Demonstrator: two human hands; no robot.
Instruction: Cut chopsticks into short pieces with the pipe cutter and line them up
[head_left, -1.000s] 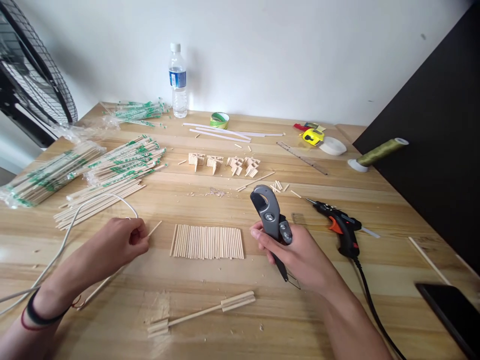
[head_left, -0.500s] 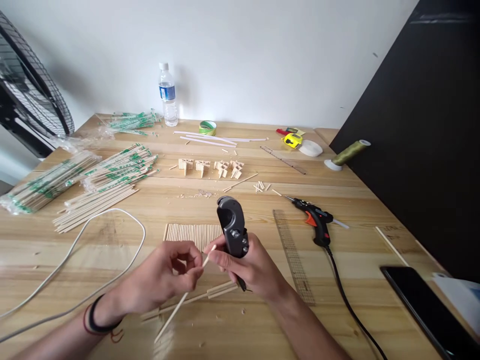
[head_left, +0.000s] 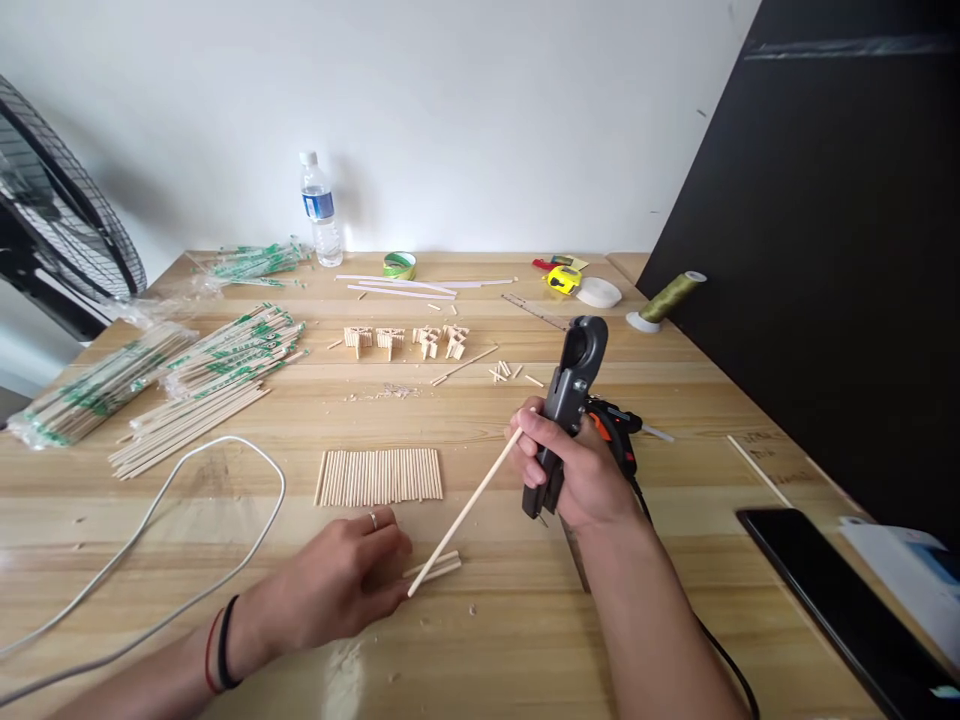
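My right hand (head_left: 574,460) is closed around a black hand-held cutter (head_left: 566,400), its curved jaw pointing up. The thumb and a finger of that hand also pinch a thin wooden stick (head_left: 469,505), which slants down to the left. Low over the table, my left hand (head_left: 349,560) has its fingers curled around short wooden sticks (head_left: 442,568), whose right ends stick out past the fingertips. Just beyond it lies a flat row of short cut sticks (head_left: 379,476) laid side by side.
At the right are a hot glue gun (head_left: 615,425) and a phone (head_left: 817,600). Stick bundles (head_left: 232,350) and a white cable (head_left: 281,490) lie left. Small stick assemblies (head_left: 390,342), a tape measure (head_left: 562,280), a thread spool (head_left: 671,300) and a water bottle (head_left: 321,215) stand farther back.
My left hand has let go of the long stick and moved down to the sticks on the table. My right hand has moved right with the cutter and stick, uncovering the row.
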